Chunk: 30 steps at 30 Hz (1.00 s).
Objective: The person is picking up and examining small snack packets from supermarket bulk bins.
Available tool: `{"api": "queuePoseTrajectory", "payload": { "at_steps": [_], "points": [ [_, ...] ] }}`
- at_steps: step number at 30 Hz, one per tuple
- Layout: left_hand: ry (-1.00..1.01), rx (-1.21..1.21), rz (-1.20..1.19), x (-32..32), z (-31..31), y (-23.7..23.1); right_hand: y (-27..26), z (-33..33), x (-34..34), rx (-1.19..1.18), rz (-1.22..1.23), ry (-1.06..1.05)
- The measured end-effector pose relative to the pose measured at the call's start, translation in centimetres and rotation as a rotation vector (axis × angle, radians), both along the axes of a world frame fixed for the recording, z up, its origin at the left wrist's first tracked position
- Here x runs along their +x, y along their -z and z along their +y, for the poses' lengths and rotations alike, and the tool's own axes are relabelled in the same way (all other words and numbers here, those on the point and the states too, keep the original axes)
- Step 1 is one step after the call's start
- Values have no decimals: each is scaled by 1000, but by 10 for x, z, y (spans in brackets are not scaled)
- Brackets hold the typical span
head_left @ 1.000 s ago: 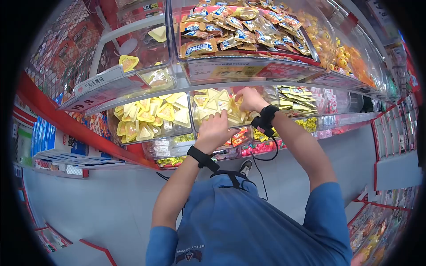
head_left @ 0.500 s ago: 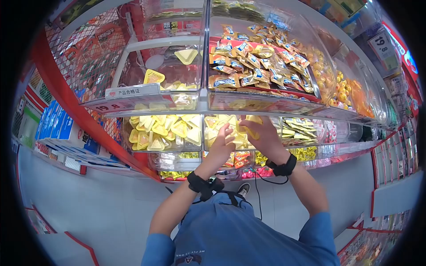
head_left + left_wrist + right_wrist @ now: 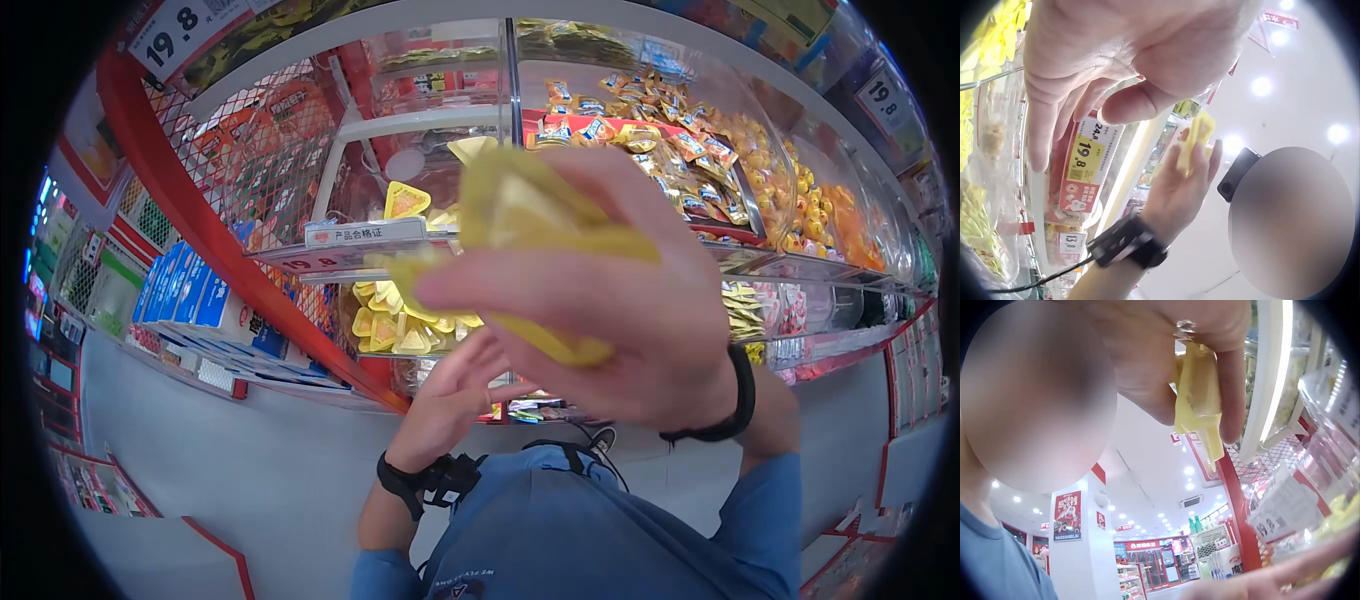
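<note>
My right hand (image 3: 620, 290) is raised close to the head camera and grips several yellow triangular packs (image 3: 525, 215), blurred there. In the right wrist view the packs (image 3: 1199, 394) are pinched between thumb and fingers of the right hand (image 3: 1166, 337). The left wrist view shows the right hand (image 3: 1175, 194) holding them up. Below it, my left hand (image 3: 445, 405) holds nothing, its fingers spread loosely near the lower bins' front. More yellow triangular packs (image 3: 410, 325) lie in the lower bin, and one (image 3: 405, 200) is in the upper bin.
The upper bin on the right holds brown-wrapped sweets (image 3: 690, 150). A red post (image 3: 200, 240) slants down at the left, beside blue and white boxes (image 3: 205, 295). A price label (image 3: 1085, 156) hangs on the shelf front. Grey floor (image 3: 280, 460) lies below the shelves.
The right hand has risen out of the lower bin toward the head camera with the yellow packs. The left hand has drawn back and down from the bin. The head view has shifted.
</note>
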<state>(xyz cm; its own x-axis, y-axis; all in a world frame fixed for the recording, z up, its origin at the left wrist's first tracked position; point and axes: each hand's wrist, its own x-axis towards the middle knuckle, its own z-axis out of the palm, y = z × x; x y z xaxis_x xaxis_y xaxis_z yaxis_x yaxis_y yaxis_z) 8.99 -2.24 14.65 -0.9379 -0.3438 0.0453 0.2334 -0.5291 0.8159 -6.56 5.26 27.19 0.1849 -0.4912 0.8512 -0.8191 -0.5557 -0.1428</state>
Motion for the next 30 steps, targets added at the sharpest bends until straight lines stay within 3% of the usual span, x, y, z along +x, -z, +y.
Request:
{"api": "queuePoseTrajectory", "payload": {
  "at_steps": [2,3,6,9,12,16,17,19,21,23,25,26,28,30],
  "points": [
    [76,-119,51,-13,-9,16,-21,-48,-1,-191,231,43],
    [73,-170,-21,-21,-7,19,-24,-68,-5,-162,281,62],
    [65,-186,-112,-36,2,46,-20,-97,-16,182,395,111],
    [114,-198,-140,-43,6,61,-21,-91,-24,496,680,293],
    [158,-263,-187,-49,1,70,-13,-90,-32,94,679,240],
    [86,-426,-255,-50,-8,75,-22,-20,-34,42,476,96],
    [-15,-367,-261,-48,-3,67,-12,6,-38,222,381,92],
    [9,-483,-284,-48,-12,79,23,53,-58,629,211,83],
    [-49,-558,-280,-55,-13,89,88,68,-93,963,-30,106],
    [-99,-872,-335,-68,-7,87,157,73,-128,998,-128,364],
    [-220,-1217,-276,-85,-1,98,201,61,-154,1034,-222,440],
    [-253,-1362,-328,-93,5,101,217,53,-163,1027,-261,453],
    [-316,-1656,-432,-105,16,108,230,31,-167,1261,-175,546],
    [-393,-1794,-405,-107,22,125,238,12,-163,1440,-64,640]
  ]
}}
